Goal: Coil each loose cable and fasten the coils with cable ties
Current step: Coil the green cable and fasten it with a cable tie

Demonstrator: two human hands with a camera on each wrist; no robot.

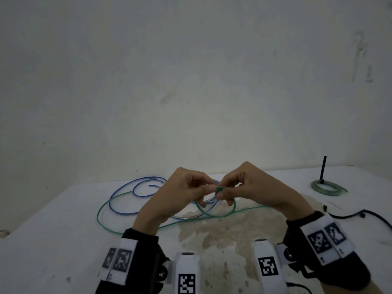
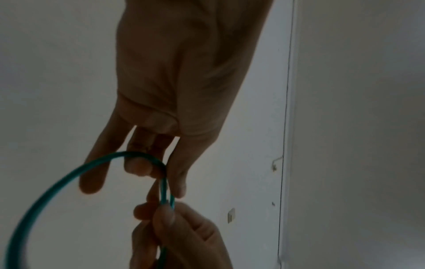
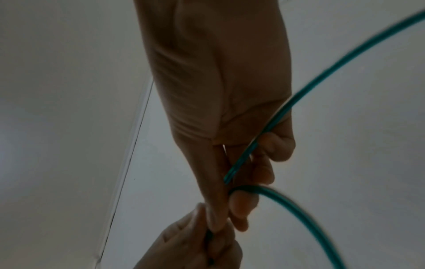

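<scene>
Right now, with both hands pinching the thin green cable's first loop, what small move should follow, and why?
Probably the right hand draws in slack for a second turn while the left hand holds the crossing: the thin green cable forms one small loop, and most of it trails over the white table.

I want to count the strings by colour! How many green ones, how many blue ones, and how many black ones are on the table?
Green: 2, the loose green cable both hands pinch, and the coiled green cable by the black post.
Blue: 1, the blue cable lying loose.
Black: 1, the black cable at the right edge.
Total: 4
</scene>
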